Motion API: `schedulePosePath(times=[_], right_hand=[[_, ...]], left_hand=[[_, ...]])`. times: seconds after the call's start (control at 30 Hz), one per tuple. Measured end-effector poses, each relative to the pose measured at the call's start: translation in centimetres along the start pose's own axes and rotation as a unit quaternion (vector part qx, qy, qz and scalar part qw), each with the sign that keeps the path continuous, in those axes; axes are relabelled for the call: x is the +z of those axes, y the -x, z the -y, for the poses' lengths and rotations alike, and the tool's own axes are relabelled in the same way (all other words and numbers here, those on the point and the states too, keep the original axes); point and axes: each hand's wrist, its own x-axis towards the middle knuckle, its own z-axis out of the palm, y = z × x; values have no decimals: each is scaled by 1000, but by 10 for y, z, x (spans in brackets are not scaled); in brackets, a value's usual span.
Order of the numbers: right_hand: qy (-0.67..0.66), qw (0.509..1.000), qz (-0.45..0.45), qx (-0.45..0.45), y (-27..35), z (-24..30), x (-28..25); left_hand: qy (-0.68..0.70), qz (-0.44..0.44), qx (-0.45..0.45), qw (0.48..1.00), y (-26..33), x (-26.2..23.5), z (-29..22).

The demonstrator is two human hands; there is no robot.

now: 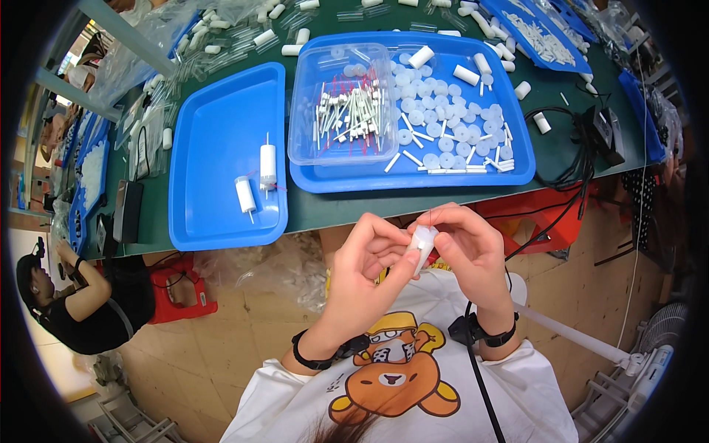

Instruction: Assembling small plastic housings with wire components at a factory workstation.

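Between my two hands, just in front of the table edge, is a small white cylinder [423, 244] with a translucent end. My left hand [368, 275] pinches it from the left with thumb and fingers. My right hand [473, 255] has its thumb and fingertips closed at the upper end, where a thin strand stands up. Two white cylinders with thin rods at their ends, one upright-looking [267, 167] and one tilted [245, 195], lie in the left blue tray [214, 118].
A larger blue tray [347, 179] holds a clear bin [301, 133] of thin rods with red wires, translucent discs [447, 140] and white tubes. Black cables [576, 166] hang at the right. A red stool [535, 221] is under the table; another person [81, 295] sits far left.
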Motion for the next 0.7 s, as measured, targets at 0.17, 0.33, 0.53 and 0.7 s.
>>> schedulePosePath(times=[0.17,0.33,0.53,0.7], right_hand=[[26,999,19,-32,4,-7,-5],[24,1000,14,-6,3,-2,1],[127,991,36,6,4,5,-1],[225,974,3,26,-6,26,-20]], left_hand=[[-127,24,79,988,1,-5,12],[-54,27,69,996,2,-4,10],[-43,25,72,996,-3,-18,8],[-318,-47,262,910,-19,-46,13]])
